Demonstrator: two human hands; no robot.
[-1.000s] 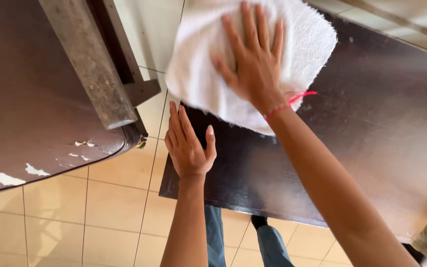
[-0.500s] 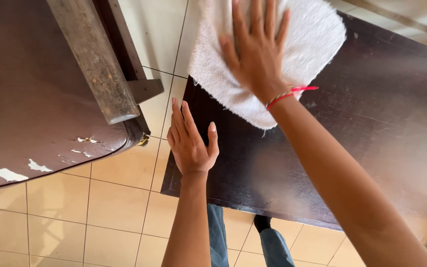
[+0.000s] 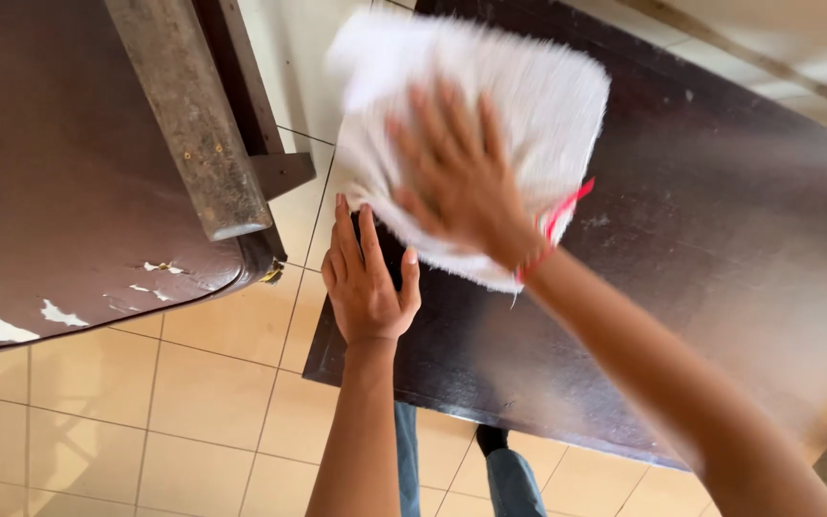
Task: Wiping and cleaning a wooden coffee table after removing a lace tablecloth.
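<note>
The left hand [image 3: 368, 282] is laid flat, palm down, with the fingers held together and pointed away from the body and the thumb spread out to the right. Its bare forearm is stretched straight up from the bottom edge of the view. The right hand [image 3: 457, 177] is blurred by motion; it is spread open, palm down, fingers splayed. A thin red string band [image 3: 555, 225] is worn at its wrist. The right forearm is extended diagonally from the lower right corner.
</note>
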